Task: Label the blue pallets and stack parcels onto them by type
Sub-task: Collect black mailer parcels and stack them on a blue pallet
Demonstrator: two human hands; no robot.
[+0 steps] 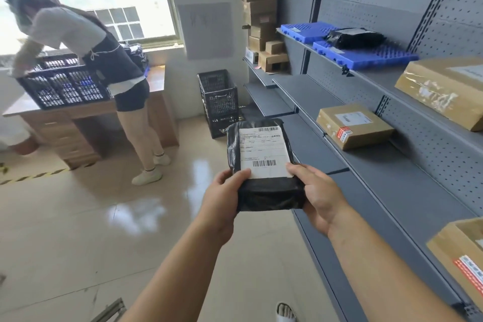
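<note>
Both hands grasp the black parcel (261, 159) at its near end, left hand (222, 192) and right hand (320, 191) with thumbs on top, just left of the grey rack (392, 180). It looks light and soft, with slippery film, so holding its two sides is probably safest. Farther along the rack lies a brown box (352, 129). On the rack's far upper shelf, two blue pallets (379, 57) carry one black bag (352, 38), with free room beside it; the shelf edge could catch.

Parcel stockroom, steel shelving (339, 123), cardboard boxes (354, 129), crates (219, 102)
</note>
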